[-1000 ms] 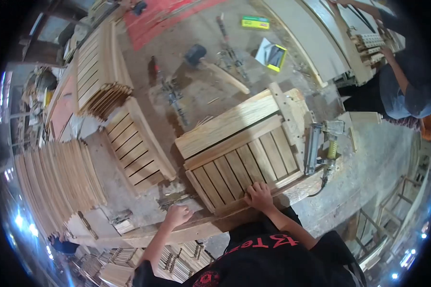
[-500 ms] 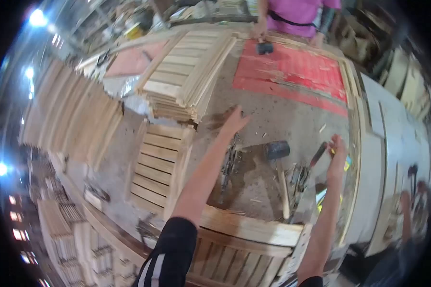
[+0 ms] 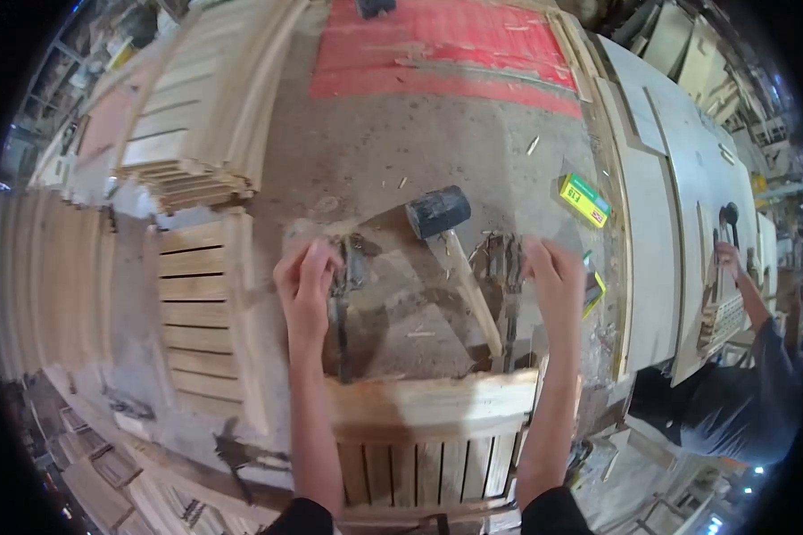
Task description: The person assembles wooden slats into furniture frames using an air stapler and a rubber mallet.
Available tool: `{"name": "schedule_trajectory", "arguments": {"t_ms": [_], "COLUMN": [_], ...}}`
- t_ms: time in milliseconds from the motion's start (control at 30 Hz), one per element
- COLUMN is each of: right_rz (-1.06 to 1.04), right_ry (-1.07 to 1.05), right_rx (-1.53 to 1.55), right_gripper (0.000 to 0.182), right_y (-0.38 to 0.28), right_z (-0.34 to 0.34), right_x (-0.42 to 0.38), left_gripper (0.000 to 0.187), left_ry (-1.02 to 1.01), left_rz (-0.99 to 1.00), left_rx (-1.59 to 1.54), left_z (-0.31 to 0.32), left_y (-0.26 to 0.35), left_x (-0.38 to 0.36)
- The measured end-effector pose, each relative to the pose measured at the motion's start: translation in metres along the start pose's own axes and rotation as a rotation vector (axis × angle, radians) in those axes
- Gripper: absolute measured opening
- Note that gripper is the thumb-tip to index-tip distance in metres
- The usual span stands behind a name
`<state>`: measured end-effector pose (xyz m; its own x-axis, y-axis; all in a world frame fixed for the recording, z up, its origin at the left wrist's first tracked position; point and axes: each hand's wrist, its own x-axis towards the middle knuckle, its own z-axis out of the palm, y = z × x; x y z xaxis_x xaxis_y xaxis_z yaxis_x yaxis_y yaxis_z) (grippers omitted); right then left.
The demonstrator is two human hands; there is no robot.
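Note:
My left hand (image 3: 305, 281) is closed, its bent fingers at the head of a dark metal bar clamp (image 3: 342, 308). Opposite it, my right hand (image 3: 555, 281) curls its fingers at a second metal clamp (image 3: 510, 267); the exact grip of both is partly hidden. Both clamps run down to a slatted wooden frame (image 3: 433, 406) at the near edge of the table. Between my hands lies a mallet with a black head (image 3: 439, 212) and a pale wooden handle (image 3: 475, 299).
Stacked slatted panels (image 3: 201, 98) stand at the far left, another slatted panel (image 3: 194, 308) nearer. A red sheet (image 3: 446, 53) covers the far table. Yellow-green boxes (image 3: 584, 201) lie right of my right hand. Another person's hand (image 3: 729, 259) is over the boards at right.
My view has tilted down towards the near frame. Both hands, apart and with fingers loosely spread before, have come to the clamps and curled. A dark handle near my right hand no longer shows.

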<state>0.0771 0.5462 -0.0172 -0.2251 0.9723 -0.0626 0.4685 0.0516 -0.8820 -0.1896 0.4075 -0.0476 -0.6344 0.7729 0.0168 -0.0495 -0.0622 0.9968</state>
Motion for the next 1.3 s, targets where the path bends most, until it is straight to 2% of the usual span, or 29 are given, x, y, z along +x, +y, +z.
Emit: {"name": "schedule_trajectory", "arguments": {"t_ms": [67,100,133,167,200,267,300,333,367,400,433,467,500,533,567,633,700,733,800,867,933,967,1067,1133,1167,1267,1300], "right_rz": [0.020,0.020,-0.242,-0.420,-0.556,-0.627,-0.417,-0.340,-0.265,-0.211,-0.150,0.081,0.078,0.074,0.141,0.446,0.614,0.586,0.527,0.690,0.836,0.716,0.830,0.903,0.927,0.827,0.767], "right_ry": [0.120,0.176,0.287,0.374,0.411,0.408,0.435,0.428,0.416,0.352,0.299,0.212,0.275,0.331,0.511,0.669,0.576,0.579,0.584,0.557,0.524,0.532,0.174,0.290,0.340,0.207,0.253], "right_rx": [0.039,0.062,-0.220,-0.322,-0.301,-0.095,-0.111,-0.190,-0.272,-0.125,0.019,0.408,0.095,-0.214,-0.326,-0.643,-0.641,-0.669,-0.717,-0.570,-0.454,-0.571,-0.421,-0.002,0.209,0.542,0.600], "right_gripper": [0.035,0.033,0.030,0.029,0.028,0.026,0.017,0.011,0.007,0.009,0.014,0.021,0.023,0.026,0.031,0.041,0.048,0.049,0.052,0.058,0.063,0.057,0.041,0.032,0.027,0.023,0.023], "right_y": [0.010,0.024,0.038,0.056,0.083,0.128,0.137,0.133,0.130,0.111,0.093,0.056,0.051,0.062,0.086,0.149,0.195,0.196,0.194,0.183,0.168,0.211,0.248,0.243,0.235,0.180,0.162], "right_z": [0.002,0.004,0.004,0.012,0.019,0.038,0.039,0.028,0.019,0.010,0.002,-0.017,-0.053,-0.089,-0.125,-0.199,-0.236,-0.242,-0.238,-0.226,-0.222,-0.220,-0.224,-0.231,-0.234,-0.235,-0.227], "right_x": [-0.013,-0.019,-0.025,-0.030,-0.034,-0.050,-0.070,-0.085,-0.099,-0.091,-0.083,-0.095,-0.122,-0.155,-0.196,-0.289,-0.355,-0.362,-0.369,-0.382,-0.389,-0.405,-0.421,-0.424,-0.422,-0.417,-0.417], "left_gripper": [0.029,0.032,0.035,0.034,0.033,0.031,0.030,0.030,0.029,0.029,0.029,0.029,0.030,0.028,0.026,0.021,0.020,0.020,0.024,0.025,0.028,0.029,0.026,0.020,0.018,0.017,0.018], "left_ry": [0.256,0.319,0.384,0.308,0.231,0.038,-0.038,-0.072,0.003,0.074,0.235,0.089,-0.055,0.000,0.075,0.167,0.118,0.102,0.141,0.036,-0.066,-0.040,0.070,-0.005,0.058,0.207,0.219], "left_rz": [0.147,0.200,0.250,0.295,0.337,0.486,0.548,0.538,0.457,0.375,0.139,0.176,0.249,0.237,0.235,-0.080,-0.254,-0.353,-0.477,-0.361,-0.421,-0.442,-0.519,-0.348,-0.347,-0.289,-0.264], "left_rx": [-0.024,0.011,0.050,0.031,0.009,-0.035,-0.038,-0.056,-0.037,-0.023,0.067,0.176,0.267,0.463,0.666,0.768,0.888,0.958,0.905,0.878,0.908,0.848,0.707,0.982,0.983,1.007,1.027], "left_z": [0.005,0.009,0.012,0.011,0.010,-0.021,-0.035,-0.033,-0.028,-0.023,-0.023,-0.013,-0.004,-0.021,-0.056,-0.142,-0.221,-0.247,-0.277,-0.290,-0.308,-0.313,-0.293,-0.315,-0.310,-0.294,-0.292], "left_y": [-0.028,-0.037,-0.045,-0.058,-0.069,-0.086,-0.092,-0.092,-0.088,-0.086,-0.068,-0.029,-0.002,0.022,0.044,0.071,0.079,0.083,0.068,0.052,0.023,0.016,0.025,-0.003,-0.004,0.007,0.009], "left_x": [-0.014,-0.022,-0.030,-0.040,-0.050,-0.071,-0.074,-0.071,-0.072,-0.073,-0.087,-0.088,-0.081,-0.103,-0.134,-0.196,-0.251,-0.280,-0.322,-0.344,-0.360,-0.360,-0.350,-0.354,-0.362,-0.355,-0.356]}}
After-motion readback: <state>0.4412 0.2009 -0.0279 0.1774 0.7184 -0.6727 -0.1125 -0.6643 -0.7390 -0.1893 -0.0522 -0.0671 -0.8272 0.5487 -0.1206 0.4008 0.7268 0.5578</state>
